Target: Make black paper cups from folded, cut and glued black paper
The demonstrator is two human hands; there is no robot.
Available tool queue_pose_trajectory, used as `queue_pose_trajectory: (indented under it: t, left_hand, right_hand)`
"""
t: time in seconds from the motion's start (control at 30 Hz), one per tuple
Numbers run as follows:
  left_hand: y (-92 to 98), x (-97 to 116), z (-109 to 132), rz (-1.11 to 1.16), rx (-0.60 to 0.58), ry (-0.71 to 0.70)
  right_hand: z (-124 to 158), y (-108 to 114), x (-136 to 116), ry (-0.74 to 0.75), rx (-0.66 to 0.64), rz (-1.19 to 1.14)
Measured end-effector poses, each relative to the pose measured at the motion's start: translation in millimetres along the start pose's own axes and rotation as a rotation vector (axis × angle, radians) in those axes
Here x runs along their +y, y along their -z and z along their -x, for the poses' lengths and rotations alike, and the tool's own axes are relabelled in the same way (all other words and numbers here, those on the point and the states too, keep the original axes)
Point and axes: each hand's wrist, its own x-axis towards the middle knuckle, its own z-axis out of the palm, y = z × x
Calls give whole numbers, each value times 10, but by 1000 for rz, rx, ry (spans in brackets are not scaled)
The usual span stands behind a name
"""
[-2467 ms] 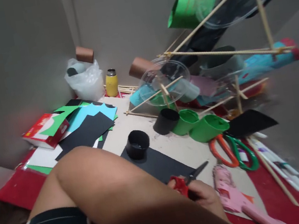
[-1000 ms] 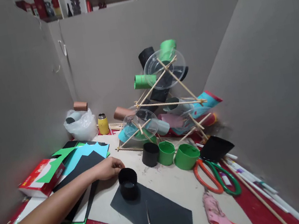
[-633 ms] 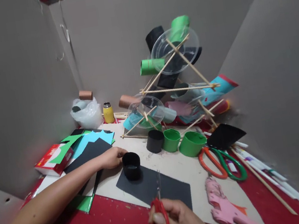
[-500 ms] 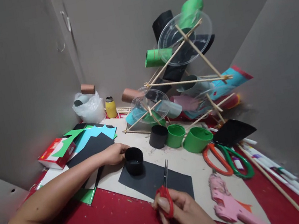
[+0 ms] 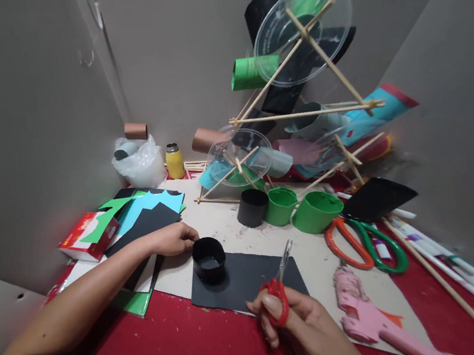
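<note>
A short black paper ring (image 5: 209, 261) stands upright on a dark sheet of paper (image 5: 249, 278). At its far left side is my left hand (image 5: 177, 238), with curled fingers against the ring's rim; the thumb is hidden. My right hand (image 5: 301, 318) grips small scissors (image 5: 278, 302) by their red handles. Their metal blades point up and away over the sheet's right part, almost closed and apart from the paper. Beyond the sheet stand another black ring (image 5: 252, 208) and two green paper rings, one of them wide (image 5: 318, 212).
At the back right rises a stick frame (image 5: 299, 114) with clear plastic discs and paper tubes. A pink glue gun (image 5: 361, 308) and large scissors with orange (image 5: 344, 250) and green handles lie right. Coloured paper (image 5: 151, 207), a red box (image 5: 88, 242) and a yellow bottle (image 5: 174, 162) are left.
The black ring has moved slightly left and nearer over the dark sheet, with my left hand beside it. My right hand has carried the scissors a little right and up, tilting the blades rightward.
</note>
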Motion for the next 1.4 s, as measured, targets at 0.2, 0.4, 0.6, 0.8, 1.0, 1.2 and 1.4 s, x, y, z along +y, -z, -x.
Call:
queue_pose_trajectory:
  t: [0.2, 0.4, 0.6, 0.8, 1.0, 1.2, 1.4]
  left_hand:
    - [-82, -4, 116, -18, 102, 55]
    - [-246, 108, 238, 3, 81, 92]
    - [-310, 206, 329, 44, 86, 128]
    - [-318, 218, 373, 157, 70, 157]
    - [-329, 194, 337, 322, 42, 183]
    - [-330, 136, 308, 409, 46, 181]
    - [-330, 106, 303, 437, 43, 200]
  right_hand:
    - [63, -82, 10, -143, -85, -119]
    - [56, -79, -41, -119, -16, -186]
    - [60, -79, -58, -88, 38, -160]
    - [51, -66, -73, -60, 93, -132]
    - [20, -48, -66, -27, 105, -158]
    - [-37, -15, -49, 101, 122, -185]
    - [-187, 9, 17, 88, 108, 23]
